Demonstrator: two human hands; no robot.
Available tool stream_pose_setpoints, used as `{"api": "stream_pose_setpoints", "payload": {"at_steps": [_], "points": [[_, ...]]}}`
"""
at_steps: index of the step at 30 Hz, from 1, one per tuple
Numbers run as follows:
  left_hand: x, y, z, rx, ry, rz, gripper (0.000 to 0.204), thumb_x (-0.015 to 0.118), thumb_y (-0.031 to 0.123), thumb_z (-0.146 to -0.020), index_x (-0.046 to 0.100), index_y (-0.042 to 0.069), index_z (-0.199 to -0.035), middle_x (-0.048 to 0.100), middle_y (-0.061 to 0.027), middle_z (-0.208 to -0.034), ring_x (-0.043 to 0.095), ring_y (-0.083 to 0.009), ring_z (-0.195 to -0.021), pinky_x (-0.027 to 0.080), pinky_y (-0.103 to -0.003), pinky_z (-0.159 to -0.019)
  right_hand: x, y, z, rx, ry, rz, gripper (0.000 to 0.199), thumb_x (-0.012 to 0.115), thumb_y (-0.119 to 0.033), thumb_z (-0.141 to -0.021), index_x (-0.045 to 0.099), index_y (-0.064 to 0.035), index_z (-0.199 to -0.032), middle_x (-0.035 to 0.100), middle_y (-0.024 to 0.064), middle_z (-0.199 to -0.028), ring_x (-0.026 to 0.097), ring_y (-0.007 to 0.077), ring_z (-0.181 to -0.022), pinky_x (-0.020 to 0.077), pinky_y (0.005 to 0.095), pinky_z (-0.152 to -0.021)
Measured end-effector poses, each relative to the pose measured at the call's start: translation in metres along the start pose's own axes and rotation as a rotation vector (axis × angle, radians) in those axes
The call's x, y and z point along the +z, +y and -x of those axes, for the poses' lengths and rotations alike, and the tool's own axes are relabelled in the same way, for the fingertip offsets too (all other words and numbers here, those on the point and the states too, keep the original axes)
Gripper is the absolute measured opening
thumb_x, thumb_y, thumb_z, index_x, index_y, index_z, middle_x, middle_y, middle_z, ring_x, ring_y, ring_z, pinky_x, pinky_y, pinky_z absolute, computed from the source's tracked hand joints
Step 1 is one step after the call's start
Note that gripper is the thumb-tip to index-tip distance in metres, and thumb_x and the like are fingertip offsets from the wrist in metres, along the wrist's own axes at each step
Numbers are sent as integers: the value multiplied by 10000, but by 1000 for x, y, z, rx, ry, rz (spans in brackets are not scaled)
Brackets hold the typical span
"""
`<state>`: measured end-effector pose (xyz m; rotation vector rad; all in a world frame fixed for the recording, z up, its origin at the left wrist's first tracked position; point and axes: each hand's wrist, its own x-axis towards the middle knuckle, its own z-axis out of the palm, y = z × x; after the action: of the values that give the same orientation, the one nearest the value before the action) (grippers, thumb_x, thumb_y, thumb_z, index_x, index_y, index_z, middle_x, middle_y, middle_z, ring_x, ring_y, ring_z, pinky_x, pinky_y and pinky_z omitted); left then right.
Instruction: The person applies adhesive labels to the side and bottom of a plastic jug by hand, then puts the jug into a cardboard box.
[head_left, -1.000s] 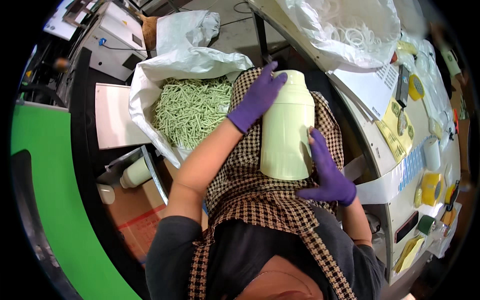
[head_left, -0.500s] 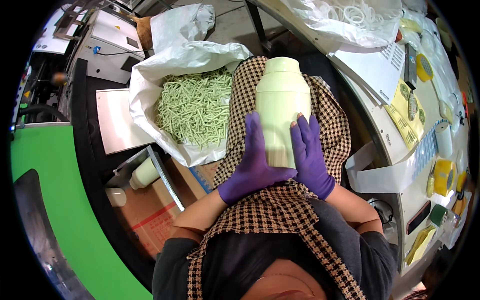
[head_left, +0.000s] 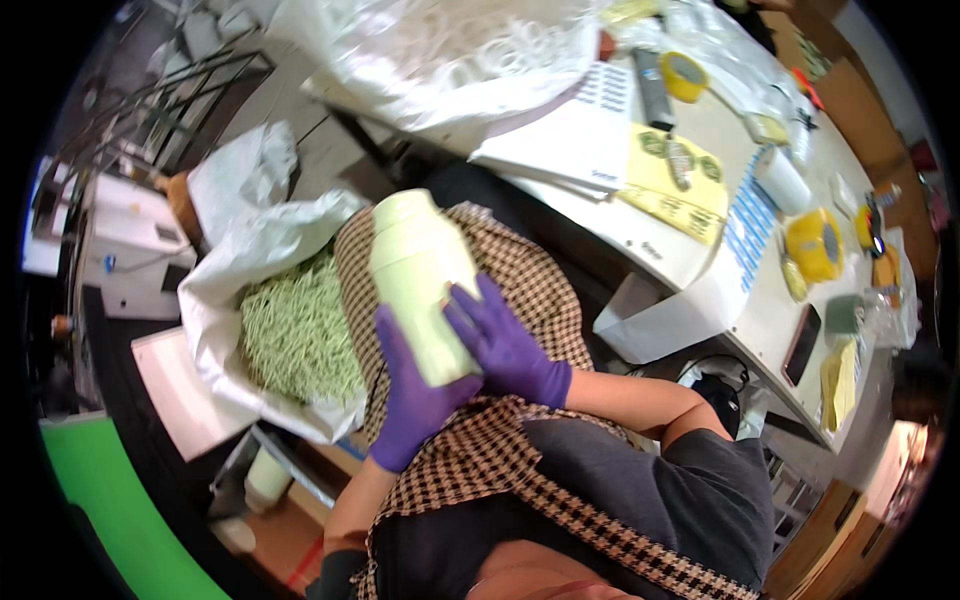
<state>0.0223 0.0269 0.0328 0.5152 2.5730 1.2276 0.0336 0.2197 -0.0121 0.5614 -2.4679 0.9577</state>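
A tall pale green plastic bottle with a rounded shoulder lies tilted over my lap, top pointing up and away. My left hand, in a purple glove, cups its lower end from the left. My right hand, also in a purple glove, presses flat against its lower right side. Both hands grip it above a brown checked apron.
A white sack full of pale green strands stands open to my left. A white table curves along the right with paper sheets, yellow tape rolls, a phone and a clear plastic bag. Green flooring lies lower left.
My left hand slid from the bottle's top down to its lower end. The bottle now leans further left, and the view has swung toward the table.
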Motion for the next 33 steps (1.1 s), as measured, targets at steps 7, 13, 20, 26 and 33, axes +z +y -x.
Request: {"api": "stream_pose_setpoints", "payload": {"at_steps": [7,13,20,26,33], "points": [[-55,8,-1,-93,-114,626,1197,797,194,-831,-70,30,-1640,102,-193,-1718,228,-310,-1552,239,-440,-1243,-163,47,-7,156,-140,-382,592,774,-167,-896,575,-96,-1449,653,156,-1347,628,311,-1239,499,414,-1058],[-78,76,-59,595,105,-57,653,713,172,-887,488,17,-1480,518,-185,-1501,451,-322,-1436,294,-482,-1217,-247,184,-18,576,290,435,482,702,-348,-921,653,-56,-1302,679,213,-1133,700,358,-953,565,443,-810],[61,165,-173,1147,-204,-346,537,723,287,-888,574,27,-1334,625,-169,-1313,600,-339,-1224,438,-500,-1085,-230,241,-12,676,-151,639,370,662,-189,-865,676,-77,-1217,644,230,-1054,666,427,-947,553,503,-828],[174,157,-227,840,-242,-886,440,649,173,-900,588,-8,-1296,638,-125,-1274,645,-241,-1111,558,-394,-846,-232,170,0,437,146,505,326,677,-168,-929,694,-103,-1247,654,161,-1059,681,347,-858,562,440,-762],[187,165,-225,649,-456,-858,674,657,163,-889,464,32,-1522,432,-153,-1602,695,-262,-1116,594,-392,-857,-219,184,17,396,64,610,250,674,-237,-957,748,-120,-1166,650,122,-1039,666,301,-904,554,416,-757]]}}
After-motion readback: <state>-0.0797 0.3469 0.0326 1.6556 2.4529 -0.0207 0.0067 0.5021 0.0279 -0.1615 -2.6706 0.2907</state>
